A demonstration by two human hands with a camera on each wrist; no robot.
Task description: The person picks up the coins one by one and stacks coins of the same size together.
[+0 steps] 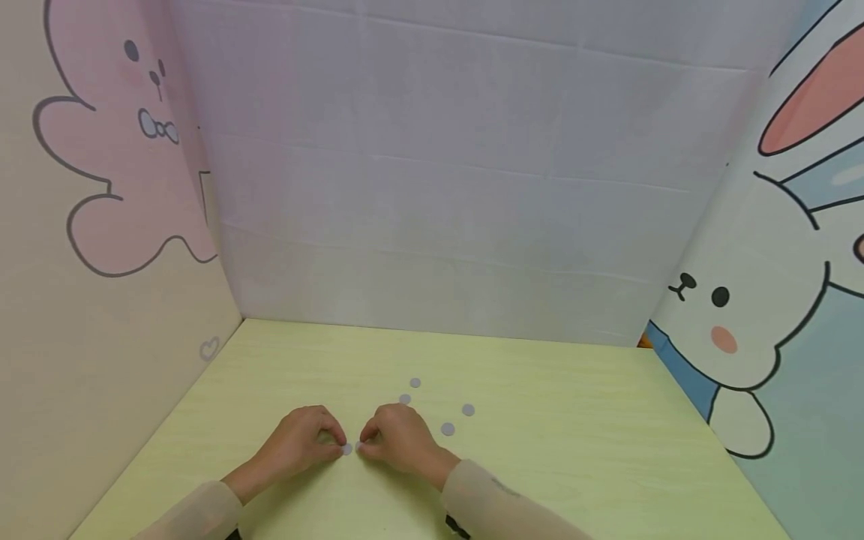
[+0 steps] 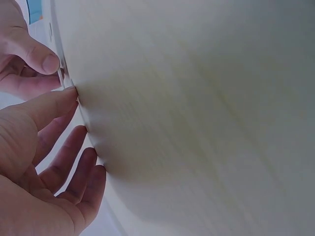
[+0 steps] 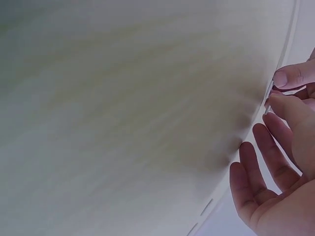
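Note:
In the head view, my left hand (image 1: 304, 440) is low over the table, thumb and forefinger pinching the edge of a small round grey disc (image 1: 347, 448). Just to its right, my right hand (image 1: 403, 442) pinches a second grey disc (image 1: 359, 446), mostly covered by the fingertips. A narrow gap separates the two discs. Seen edge-on in the right wrist view, the right hand's disc (image 3: 267, 106) is a thin, tilted sliver between thumb and forefinger. The left wrist view shows the left hand's (image 2: 59, 152) other fingers loosely bent, their tips at the tabletop.
Beyond the right hand, several more grey discs lie scattered on the pale yellow table (image 1: 574, 450), one (image 1: 448, 429) nearest and another (image 1: 469, 410) farther right. A white sheet (image 1: 459, 172) stands behind. Printed cartoon panels flank both sides, with a rabbit (image 1: 763, 315) on the right.

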